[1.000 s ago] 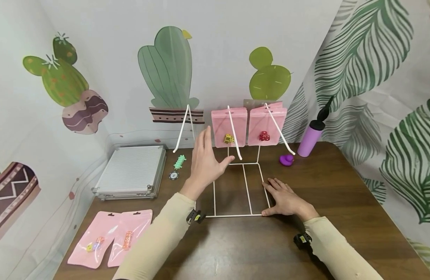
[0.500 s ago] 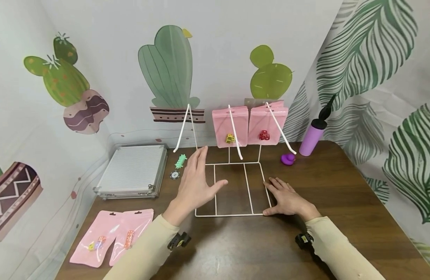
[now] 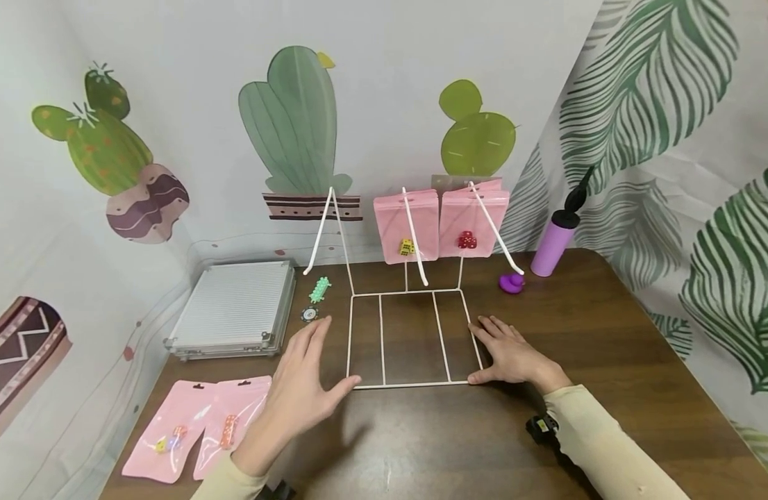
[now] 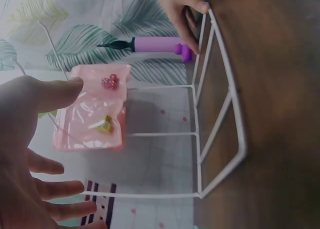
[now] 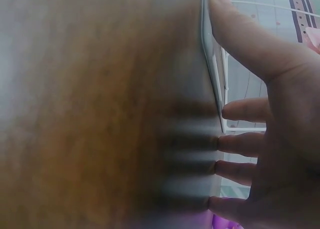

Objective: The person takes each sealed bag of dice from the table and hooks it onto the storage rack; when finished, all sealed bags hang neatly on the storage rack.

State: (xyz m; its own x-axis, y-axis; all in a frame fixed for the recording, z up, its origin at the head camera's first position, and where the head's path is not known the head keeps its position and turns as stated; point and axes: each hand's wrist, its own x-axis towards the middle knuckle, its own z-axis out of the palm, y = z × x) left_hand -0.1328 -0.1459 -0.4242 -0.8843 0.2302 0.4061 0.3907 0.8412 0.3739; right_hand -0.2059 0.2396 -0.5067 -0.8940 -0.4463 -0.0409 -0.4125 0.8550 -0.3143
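Rack stands mid-table, toward the back edge of the table
Left hand spread, thumb out, holding nothing, in the air off the rack's front left corner
Right hand spread, thumb tip on the rack's front right corner; index fingertip seems to touch the right side bar, right wrist view is blurry there
Bag with yellow dice hangs on middle hook, bag with red dice on right hook
Two loose bags lie by the table's left edge
Case near back left corner, chip and green toy between it and rack
Duck and pump near back right corner
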